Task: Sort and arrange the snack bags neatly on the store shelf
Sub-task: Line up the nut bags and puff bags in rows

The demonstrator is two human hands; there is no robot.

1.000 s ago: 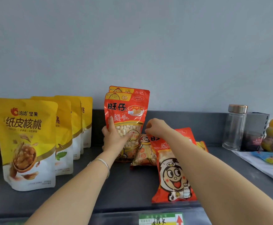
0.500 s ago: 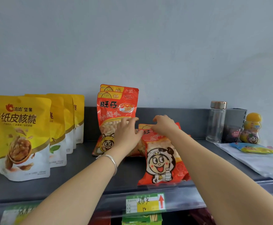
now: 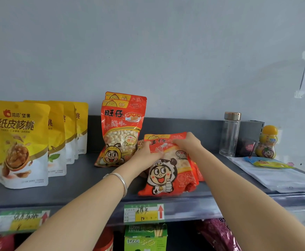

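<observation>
Grip: we see left hand (image 3: 148,151) and right hand (image 3: 189,143) curled on flat red plastic snack bag (image 3: 168,175).
Left: upright red snack pouches (image 3: 121,124), yellow walnut pouches (image 3: 19,142).
Right: clear glass bottle (image 3: 230,135).

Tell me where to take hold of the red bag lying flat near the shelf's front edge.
Pinch the flat top seal of the lying red bag at both corners, from the front: its top points toward the back wall, and its middle bulges with snacks.
</observation>
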